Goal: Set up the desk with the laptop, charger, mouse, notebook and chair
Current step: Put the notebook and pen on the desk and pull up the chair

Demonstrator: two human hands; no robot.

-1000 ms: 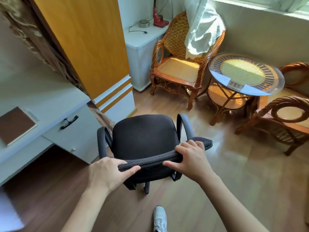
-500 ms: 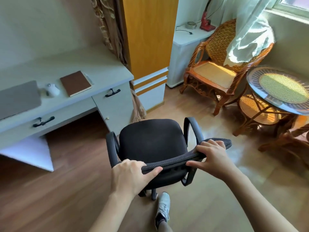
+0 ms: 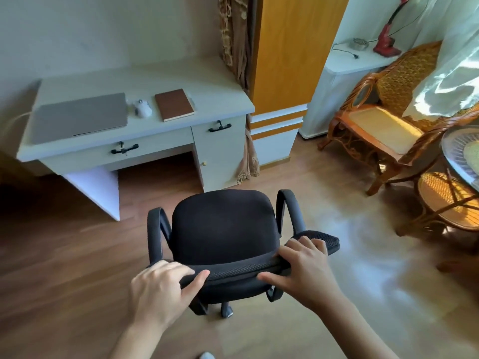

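A black office chair (image 3: 223, 226) stands on the wooden floor, its seat facing the white desk (image 3: 160, 141) a short way beyond. My left hand (image 3: 160, 288) and my right hand (image 3: 303, 268) both grip the top edge of its mesh backrest. On the desk lie a closed grey laptop (image 3: 80, 116), a white mouse (image 3: 143, 109) to its right and a brown notebook (image 3: 174, 104) further right. A pale cable (image 3: 19, 117) runs off the laptop's left side; no charger body shows.
An orange and white cabinet (image 3: 282, 73) stands right of the desk, with a curtain (image 3: 233, 47) between them. Rattan armchairs (image 3: 383, 120) and a round glass-topped table (image 3: 461, 156) fill the right side. The desk's kneehole (image 3: 158, 174) lies ahead-left of the chair.
The view has swung left, bringing the whole desk with laptop, mouse and notebook into sight. The chair has turned with my hands and rolled toward the desk. Both hands kept their grip.
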